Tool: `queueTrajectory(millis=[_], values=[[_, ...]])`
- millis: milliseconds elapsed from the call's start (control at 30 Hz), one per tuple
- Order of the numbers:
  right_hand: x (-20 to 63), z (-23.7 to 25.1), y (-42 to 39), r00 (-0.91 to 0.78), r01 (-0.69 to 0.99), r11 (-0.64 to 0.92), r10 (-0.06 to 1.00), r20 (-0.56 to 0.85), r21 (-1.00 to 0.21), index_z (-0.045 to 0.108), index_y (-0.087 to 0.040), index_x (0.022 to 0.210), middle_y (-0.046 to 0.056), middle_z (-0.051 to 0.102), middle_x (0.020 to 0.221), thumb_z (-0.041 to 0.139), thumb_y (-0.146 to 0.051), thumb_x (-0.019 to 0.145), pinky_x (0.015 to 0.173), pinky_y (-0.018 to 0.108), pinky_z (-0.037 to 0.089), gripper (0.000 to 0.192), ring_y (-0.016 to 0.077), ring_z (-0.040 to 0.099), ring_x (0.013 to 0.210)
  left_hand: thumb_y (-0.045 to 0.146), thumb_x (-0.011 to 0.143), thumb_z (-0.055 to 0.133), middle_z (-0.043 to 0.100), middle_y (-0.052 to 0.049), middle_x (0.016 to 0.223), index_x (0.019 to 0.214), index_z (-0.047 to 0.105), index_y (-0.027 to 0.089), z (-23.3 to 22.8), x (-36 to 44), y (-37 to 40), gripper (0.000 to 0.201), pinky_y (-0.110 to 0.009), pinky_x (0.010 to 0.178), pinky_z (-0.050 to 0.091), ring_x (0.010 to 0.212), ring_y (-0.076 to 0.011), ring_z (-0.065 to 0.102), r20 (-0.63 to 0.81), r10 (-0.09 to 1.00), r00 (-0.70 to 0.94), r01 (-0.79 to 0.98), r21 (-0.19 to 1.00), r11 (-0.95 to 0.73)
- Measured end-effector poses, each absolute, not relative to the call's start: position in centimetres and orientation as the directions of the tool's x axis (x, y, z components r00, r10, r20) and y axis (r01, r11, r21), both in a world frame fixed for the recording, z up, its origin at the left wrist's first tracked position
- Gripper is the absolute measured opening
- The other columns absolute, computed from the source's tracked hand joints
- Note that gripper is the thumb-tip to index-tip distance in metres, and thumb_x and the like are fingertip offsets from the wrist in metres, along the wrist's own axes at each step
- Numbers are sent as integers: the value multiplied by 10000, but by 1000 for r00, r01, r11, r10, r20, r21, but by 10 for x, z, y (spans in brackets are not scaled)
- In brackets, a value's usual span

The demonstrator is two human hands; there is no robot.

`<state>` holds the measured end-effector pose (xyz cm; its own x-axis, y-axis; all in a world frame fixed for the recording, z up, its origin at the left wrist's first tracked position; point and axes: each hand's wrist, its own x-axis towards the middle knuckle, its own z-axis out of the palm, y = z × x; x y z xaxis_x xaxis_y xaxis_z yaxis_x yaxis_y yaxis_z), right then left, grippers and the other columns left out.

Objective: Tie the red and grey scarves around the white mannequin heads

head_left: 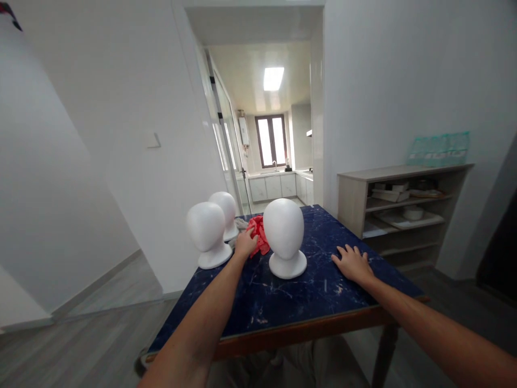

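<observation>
Three white foam mannequin heads stand on a dark blue marble table. The nearest head is in the middle, a second stands at the left, and a third sits behind it. My left hand reaches between the heads and grips a crumpled red cloth lying behind the middle head. A grey cloth lies just beyond it. My right hand rests flat on the tabletop to the right of the middle head, fingers spread, holding nothing.
A wooden shelf unit with boxes and dishes stands against the right wall. A doorway behind the table leads to a kitchen. A white wall runs along the left. Grey wood floor surrounds the table.
</observation>
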<state>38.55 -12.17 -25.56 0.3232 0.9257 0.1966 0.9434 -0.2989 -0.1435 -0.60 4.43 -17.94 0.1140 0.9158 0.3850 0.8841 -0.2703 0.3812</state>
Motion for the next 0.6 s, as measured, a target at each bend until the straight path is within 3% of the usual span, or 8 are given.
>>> queueTrajectory(millis=[133,233,433,600], values=[[385,-254,-122,323,943,-298,926,196,-150,506,-196,1604,187,412,1667,330,-587,1063,1176,683,264,690,459,353,1500,264,971,552,668,-140,1462,1449,630,153,-122,-5,41,496,-337,1112,469,1271,-229,646,528,843,97,681,583,-443],[384,-252,-123,324,942,-299,929,178,-154,497,-193,1611,199,397,1674,330,-586,1062,1174,685,260,696,462,361,1494,255,929,599,740,-108,1308,1325,691,173,-69,-10,26,415,-317,1009,510,1100,-209,690,619,785,-11,514,677,-526],[384,-255,-123,322,941,-291,927,191,-173,504,-188,1606,204,411,1664,327,-577,1061,1173,698,251,692,472,356,1501,360,877,685,730,-28,985,998,701,214,22,-41,-27,190,-300,882,507,925,-199,651,748,614,-251,465,649,-602],[384,-266,-117,314,945,-281,923,224,-165,534,-195,1585,198,427,1655,364,-567,1050,1158,709,267,674,483,358,1506,225,752,688,697,-16,944,1070,680,209,63,-70,-75,318,-306,791,527,816,-187,643,719,650,-246,410,685,-602]])
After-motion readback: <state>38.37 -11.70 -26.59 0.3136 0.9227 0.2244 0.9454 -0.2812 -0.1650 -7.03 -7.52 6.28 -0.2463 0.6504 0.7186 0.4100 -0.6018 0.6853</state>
